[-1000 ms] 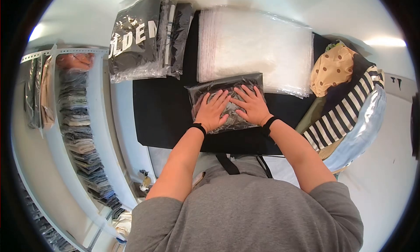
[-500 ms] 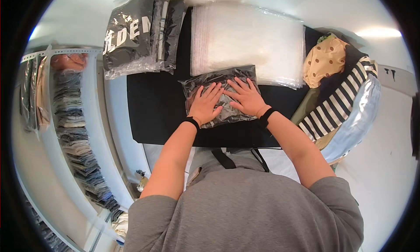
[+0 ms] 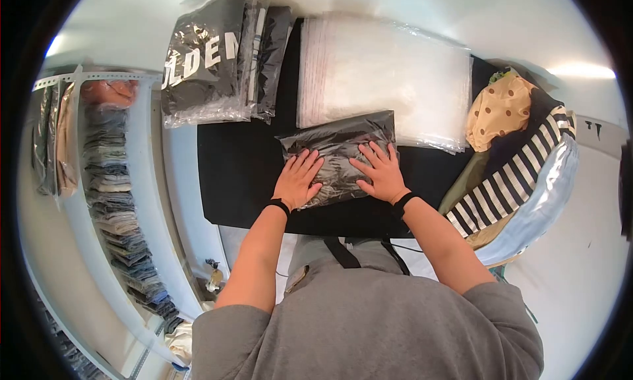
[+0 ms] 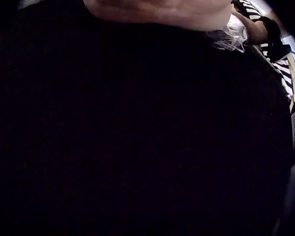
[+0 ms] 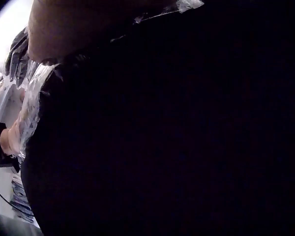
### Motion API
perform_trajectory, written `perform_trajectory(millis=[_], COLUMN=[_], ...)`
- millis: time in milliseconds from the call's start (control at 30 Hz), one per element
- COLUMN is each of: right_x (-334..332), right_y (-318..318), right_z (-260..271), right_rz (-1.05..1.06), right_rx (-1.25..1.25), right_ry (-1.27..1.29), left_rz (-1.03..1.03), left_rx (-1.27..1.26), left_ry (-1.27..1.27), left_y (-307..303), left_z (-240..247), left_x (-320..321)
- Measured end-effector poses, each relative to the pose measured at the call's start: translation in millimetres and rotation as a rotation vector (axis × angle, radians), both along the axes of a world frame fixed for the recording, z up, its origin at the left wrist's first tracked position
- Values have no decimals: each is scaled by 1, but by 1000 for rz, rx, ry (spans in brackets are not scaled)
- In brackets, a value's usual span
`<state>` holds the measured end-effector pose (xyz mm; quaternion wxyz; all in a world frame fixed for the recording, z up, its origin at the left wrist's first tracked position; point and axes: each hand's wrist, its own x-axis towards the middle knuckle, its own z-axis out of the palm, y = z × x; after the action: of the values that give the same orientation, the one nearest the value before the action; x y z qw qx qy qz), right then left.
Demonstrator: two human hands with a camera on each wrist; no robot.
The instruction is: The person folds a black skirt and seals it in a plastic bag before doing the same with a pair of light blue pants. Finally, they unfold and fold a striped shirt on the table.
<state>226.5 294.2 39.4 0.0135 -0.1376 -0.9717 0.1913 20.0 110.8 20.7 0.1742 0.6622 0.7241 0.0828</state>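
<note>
A dark garment in a clear plastic bag (image 3: 339,143) lies flat near the front middle of the black table (image 3: 244,169). My left hand (image 3: 300,180) rests on its left side, palm down with fingers extended. On the right part of the bag lies my right hand (image 3: 382,174), its fingers spread and straight. Crinkled clear plastic (image 4: 231,37) shows beside the left hand in the left wrist view. The right wrist view is mostly dark, with the edge of the right hand (image 5: 73,32) at the top.
Behind the bag lies a stack of clear plastic bags (image 3: 382,83). Bagged dark clothes (image 3: 204,70) with white lettering stand at back left. Loose garments, including a striped one (image 3: 508,175) and a dotted one (image 3: 501,110), pile up on the right. Left are shelves of folded clothes (image 3: 109,175).
Both hands have slid apart and toward the body over the bag, leaving more of its middle visible. The bag's surface looks smoother. The head view has shifted slightly.
</note>
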Motion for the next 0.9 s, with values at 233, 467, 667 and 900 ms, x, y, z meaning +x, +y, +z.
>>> perform_trajectory(millis=[233,467,667,900], right_x=[-2,2,36,65], right_y=[3,0,3,-6], right_z=[-2,8,41,33], right_rz=[-8,9,51,-39], right_rx=[-19,36,73,-38], right_ry=[32,28,-5,28], left_rz=[-8,1,-31,35], left_rx=[22,77,205,78], left_ry=[-29,29,86,-79], left_y=[0,-3,-16,-65], left_z=[0,6,31,38], left_x=[0,2,-5,27])
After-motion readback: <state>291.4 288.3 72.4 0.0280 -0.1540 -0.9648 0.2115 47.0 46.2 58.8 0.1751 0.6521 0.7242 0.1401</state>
